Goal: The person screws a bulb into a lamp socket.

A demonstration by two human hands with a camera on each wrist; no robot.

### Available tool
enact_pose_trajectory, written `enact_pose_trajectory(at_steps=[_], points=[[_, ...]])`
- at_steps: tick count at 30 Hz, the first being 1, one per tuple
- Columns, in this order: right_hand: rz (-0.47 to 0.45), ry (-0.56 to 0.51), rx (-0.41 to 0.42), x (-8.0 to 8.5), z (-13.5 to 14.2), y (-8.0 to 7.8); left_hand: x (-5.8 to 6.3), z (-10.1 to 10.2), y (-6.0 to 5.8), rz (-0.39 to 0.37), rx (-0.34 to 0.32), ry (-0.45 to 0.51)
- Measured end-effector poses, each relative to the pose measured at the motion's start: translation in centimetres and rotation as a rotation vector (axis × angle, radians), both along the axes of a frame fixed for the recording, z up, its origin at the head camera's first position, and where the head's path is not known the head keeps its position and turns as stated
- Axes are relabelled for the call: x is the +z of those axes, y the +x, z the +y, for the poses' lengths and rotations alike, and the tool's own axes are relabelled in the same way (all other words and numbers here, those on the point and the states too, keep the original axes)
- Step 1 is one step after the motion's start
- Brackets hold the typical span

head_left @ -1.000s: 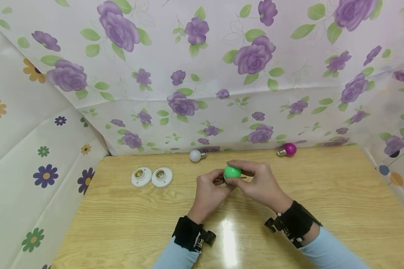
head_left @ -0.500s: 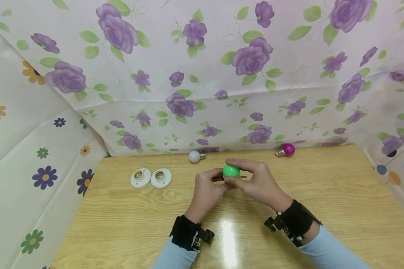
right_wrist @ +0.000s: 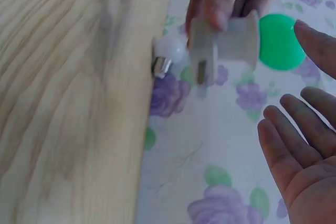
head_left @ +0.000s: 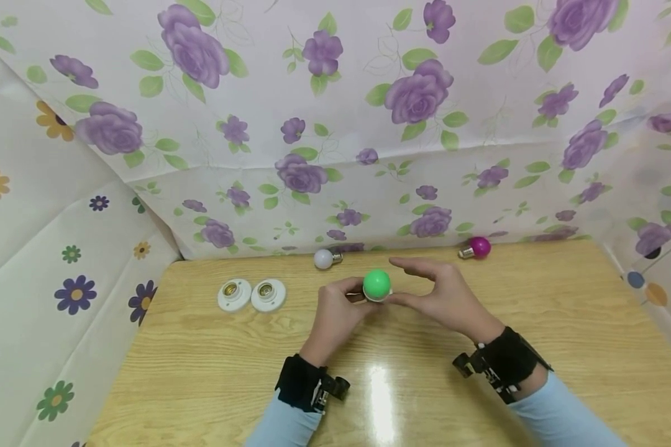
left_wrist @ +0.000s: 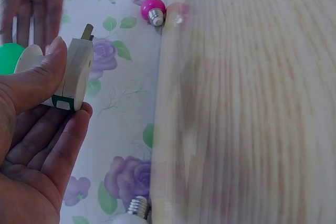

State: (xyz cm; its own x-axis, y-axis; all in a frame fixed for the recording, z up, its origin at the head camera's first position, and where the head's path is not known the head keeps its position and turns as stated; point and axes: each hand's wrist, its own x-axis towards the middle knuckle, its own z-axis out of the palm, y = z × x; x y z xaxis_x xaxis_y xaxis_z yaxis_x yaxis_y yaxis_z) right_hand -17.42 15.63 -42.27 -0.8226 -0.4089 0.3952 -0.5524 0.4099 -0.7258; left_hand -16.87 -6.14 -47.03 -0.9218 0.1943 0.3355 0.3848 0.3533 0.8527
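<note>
My left hand [head_left: 335,316] holds a white plug-in lamp socket [left_wrist: 77,74], thumb on one side and fingers on the other. Its metal prongs [left_wrist: 87,32] stick out at the plug end. A green light bulb [head_left: 377,283] sits in the other end of the socket, its base hidden by the white rim. Beside the bulb, my right hand [head_left: 450,304] is spread, fingers straight and apart from the green globe. In the right wrist view the right thumb [right_wrist: 317,48] lies near the bulb and overlaps its edge.
Two round white lamp holders [head_left: 235,294] lie side by side on the wooden table [head_left: 212,372], left of the hands. Along the back edge are a white bulb [head_left: 324,259] and a magenta bulb [head_left: 481,247]. A flowered cloth [head_left: 358,205] hangs behind.
My right hand has let go of the green bulb, its fingers spreading and moving right. The left hand, still holding the socket and bulb, has shifted slightly left.
</note>
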Motion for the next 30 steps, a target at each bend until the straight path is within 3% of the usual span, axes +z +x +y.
enact_pose_trajectory(at_steps=[12,30], points=[[-0.165,0.013,0.067,-2.3,0.5,-0.6,0.3,-0.1,-0.1,-0.038,-0.013,0.054],[-0.157,0.052,0.068,-3.3,-0.7,-0.4,0.2,0.3,0.1,-0.058,-0.095,0.121]])
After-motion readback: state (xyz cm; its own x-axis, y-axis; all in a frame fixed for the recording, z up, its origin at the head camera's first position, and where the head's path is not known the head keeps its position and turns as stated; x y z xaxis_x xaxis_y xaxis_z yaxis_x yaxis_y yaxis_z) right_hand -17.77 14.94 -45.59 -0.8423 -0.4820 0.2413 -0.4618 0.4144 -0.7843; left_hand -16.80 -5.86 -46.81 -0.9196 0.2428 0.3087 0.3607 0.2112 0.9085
